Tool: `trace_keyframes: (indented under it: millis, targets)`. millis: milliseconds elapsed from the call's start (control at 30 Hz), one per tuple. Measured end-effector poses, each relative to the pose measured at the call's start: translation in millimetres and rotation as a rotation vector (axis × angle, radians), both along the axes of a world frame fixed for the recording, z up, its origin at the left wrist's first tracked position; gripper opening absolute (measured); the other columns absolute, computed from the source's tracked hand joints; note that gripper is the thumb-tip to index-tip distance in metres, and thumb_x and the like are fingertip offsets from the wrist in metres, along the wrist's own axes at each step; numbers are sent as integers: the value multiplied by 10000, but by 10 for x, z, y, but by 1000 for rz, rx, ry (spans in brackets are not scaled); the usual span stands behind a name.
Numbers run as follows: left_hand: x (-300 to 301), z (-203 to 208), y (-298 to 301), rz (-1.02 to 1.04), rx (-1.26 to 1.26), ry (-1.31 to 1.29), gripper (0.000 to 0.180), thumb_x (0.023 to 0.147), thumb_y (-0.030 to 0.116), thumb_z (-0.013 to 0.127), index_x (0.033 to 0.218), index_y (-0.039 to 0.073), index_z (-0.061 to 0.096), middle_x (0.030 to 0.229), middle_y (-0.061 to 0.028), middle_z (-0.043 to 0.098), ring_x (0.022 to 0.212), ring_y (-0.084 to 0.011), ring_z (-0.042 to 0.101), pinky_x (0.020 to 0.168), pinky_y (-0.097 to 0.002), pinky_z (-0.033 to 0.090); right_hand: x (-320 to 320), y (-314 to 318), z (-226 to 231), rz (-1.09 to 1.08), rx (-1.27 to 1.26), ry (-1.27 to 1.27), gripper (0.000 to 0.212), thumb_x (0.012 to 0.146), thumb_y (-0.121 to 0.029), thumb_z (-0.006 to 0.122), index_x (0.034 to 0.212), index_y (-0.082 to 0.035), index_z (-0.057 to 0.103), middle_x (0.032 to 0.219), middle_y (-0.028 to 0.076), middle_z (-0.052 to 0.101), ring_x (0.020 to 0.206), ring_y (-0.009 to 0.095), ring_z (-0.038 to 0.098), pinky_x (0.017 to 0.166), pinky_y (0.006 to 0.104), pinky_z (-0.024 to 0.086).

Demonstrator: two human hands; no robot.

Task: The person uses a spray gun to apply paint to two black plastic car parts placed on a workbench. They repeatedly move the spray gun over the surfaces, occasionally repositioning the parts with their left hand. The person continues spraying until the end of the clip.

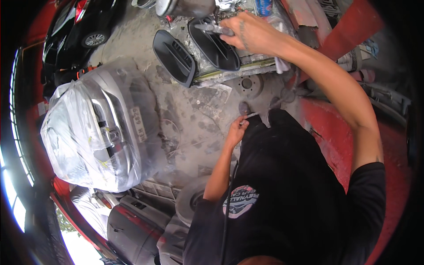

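At the top, my right hand [251, 33] is closed round the dark grip of a metallic spray gun [211, 29]. The gun is over the far part of a black slatted plastic trim piece [217, 52], its front end toward the left. A similar black trim piece [174, 58] lies just left of that one, at the edge of the worn workbench [260, 66]. Lower down, beside my black clothing, my left hand [239, 127] is pinched on a thin pale rod-like piece [252, 115]; its kind is unclear.
A car front under clear plastic sheeting [95, 132] stands left. A black car [84, 31] is behind it. A grey rounded container [190, 6] and a blue can [264, 7] are at the top. A brake disc [248, 85] lies below the bench; a black hose [227, 207] runs along my body.
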State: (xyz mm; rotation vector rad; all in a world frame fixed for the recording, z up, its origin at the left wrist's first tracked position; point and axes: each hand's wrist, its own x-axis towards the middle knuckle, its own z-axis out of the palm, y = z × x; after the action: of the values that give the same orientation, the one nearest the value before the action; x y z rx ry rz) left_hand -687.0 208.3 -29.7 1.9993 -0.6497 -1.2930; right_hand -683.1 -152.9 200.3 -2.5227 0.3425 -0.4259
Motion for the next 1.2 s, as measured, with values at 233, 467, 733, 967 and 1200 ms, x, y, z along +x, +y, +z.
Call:
trace_keyframes:
  millis: [233, 467, 733, 967, 1200]
  targets:
    - [-113, -207, 390, 31, -34, 20, 376, 999, 255, 667, 1300, 31, 637, 915, -73, 695, 762, -132, 595, 730, -303, 503, -31, -17, -17, -14, 17, -45, 415, 925, -255, 692, 1158, 89, 671, 875, 311, 675, 847, 420, 693, 784, 454, 538]
    - [-56, -80, 228, 6, -17, 21, 350, 960, 129, 674, 1282, -6, 642, 953, -102, 697, 804, -175, 609, 779, -315, 508, -716, 195, 396, 163, 246, 363, 363, 903, -230, 697, 1085, 83, 676, 776, 276, 660, 764, 417, 683, 727, 463, 527]
    - [-13, -66, 215, 31, -59, 0, 354, 973, 164, 667, 1289, 6, 641, 938, -108, 706, 791, -173, 615, 761, -323, 513, -433, 254, 288, 94, 83, 130, 300, 918, -226, 656, 1043, 42, 709, 794, 255, 696, 808, 422, 707, 763, 475, 554]
    - [-126, -132, 404, 48, -38, -7, 359, 1001, 202, 649, 1310, 19, 636, 917, -88, 693, 786, -158, 613, 737, -322, 509, -234, 238, 216, 104, 35, 125, 431, 906, -225, 710, 1186, 98, 660, 830, 299, 679, 796, 430, 693, 746, 449, 537]
    - [-206, -241, 456, 50, -54, 19, 367, 987, 188, 665, 1319, 35, 638, 940, -33, 657, 769, -135, 564, 740, -308, 495, -475, 387, 451, 229, 178, 419, 391, 894, -234, 706, 1103, 94, 667, 827, 316, 648, 837, 456, 676, 778, 485, 521]
